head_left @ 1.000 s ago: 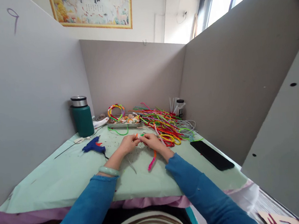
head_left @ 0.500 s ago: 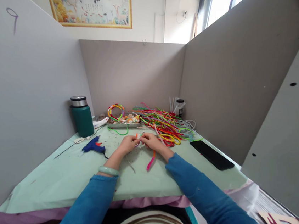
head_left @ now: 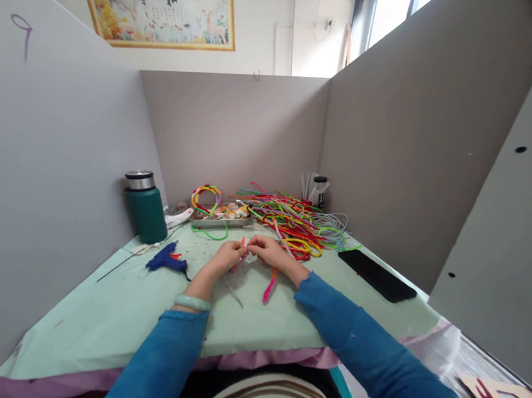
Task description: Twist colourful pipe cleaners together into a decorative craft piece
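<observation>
Over the middle of the table my left hand point(head_left: 228, 255) and my right hand point(head_left: 267, 249) meet fingertip to fingertip, both pinched shut on a strip of coloured pipe cleaner. Its pink and orange end point(head_left: 270, 290) hangs out below my right hand. A bit of orange shows above the fingertips, and a pinkish length shows under my left hand. The part between the fingers is mostly hidden. A thin grey strand point(head_left: 233, 293) trails down beside my left wrist, and I cannot tell whether it is held.
A blue glue gun point(head_left: 166, 259) lies left, near a green bottle point(head_left: 146, 208). Behind my hands stand a metal tray point(head_left: 221, 223) of small pieces, a multicoloured ring point(head_left: 205, 188) and a pipe cleaner pile point(head_left: 291, 215). A black flat object point(head_left: 377, 276) lies right. Grey partitions enclose the table.
My fingertips have shifted slightly, and more of the pinkish length shows under my left hand. The hanging pink end and the grey strand have moved a little.
</observation>
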The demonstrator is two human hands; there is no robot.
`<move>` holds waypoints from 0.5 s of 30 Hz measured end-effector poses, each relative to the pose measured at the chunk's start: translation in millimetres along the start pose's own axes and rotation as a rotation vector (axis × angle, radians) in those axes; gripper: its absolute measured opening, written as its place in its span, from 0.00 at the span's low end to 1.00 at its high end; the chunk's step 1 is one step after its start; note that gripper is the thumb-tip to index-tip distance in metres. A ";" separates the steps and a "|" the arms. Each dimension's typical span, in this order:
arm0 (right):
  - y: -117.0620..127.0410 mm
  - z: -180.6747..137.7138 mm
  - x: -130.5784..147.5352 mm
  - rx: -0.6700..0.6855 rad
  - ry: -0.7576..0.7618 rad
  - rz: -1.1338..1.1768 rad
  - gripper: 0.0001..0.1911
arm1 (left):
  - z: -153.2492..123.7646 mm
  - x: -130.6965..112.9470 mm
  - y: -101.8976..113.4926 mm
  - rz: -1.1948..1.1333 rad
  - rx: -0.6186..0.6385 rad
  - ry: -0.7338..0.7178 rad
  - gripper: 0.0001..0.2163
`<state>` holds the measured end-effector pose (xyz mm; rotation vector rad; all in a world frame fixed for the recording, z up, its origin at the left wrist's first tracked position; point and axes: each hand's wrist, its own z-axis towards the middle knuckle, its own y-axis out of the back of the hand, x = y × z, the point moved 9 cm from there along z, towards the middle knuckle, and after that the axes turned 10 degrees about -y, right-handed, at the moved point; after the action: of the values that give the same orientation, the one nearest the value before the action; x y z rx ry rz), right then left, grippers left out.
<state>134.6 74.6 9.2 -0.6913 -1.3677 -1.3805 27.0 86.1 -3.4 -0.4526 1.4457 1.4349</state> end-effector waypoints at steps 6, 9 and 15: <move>-0.3 -0.9 1.1 0.011 0.016 0.009 0.11 | -0.3 4.1 -4.0 -0.113 0.017 0.051 0.14; -0.7 -1.4 2.7 0.013 0.021 -0.003 0.10 | -1.2 5.8 -4.9 -0.152 0.024 0.082 0.15; -0.2 -1.0 6.0 -0.017 0.096 -0.072 0.08 | -3.8 6.4 -9.4 -0.248 0.069 0.121 0.14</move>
<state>132.8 72.0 14.4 -0.5846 -1.3166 -1.4651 30.6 83.0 -14.4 -0.6602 1.4736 1.1734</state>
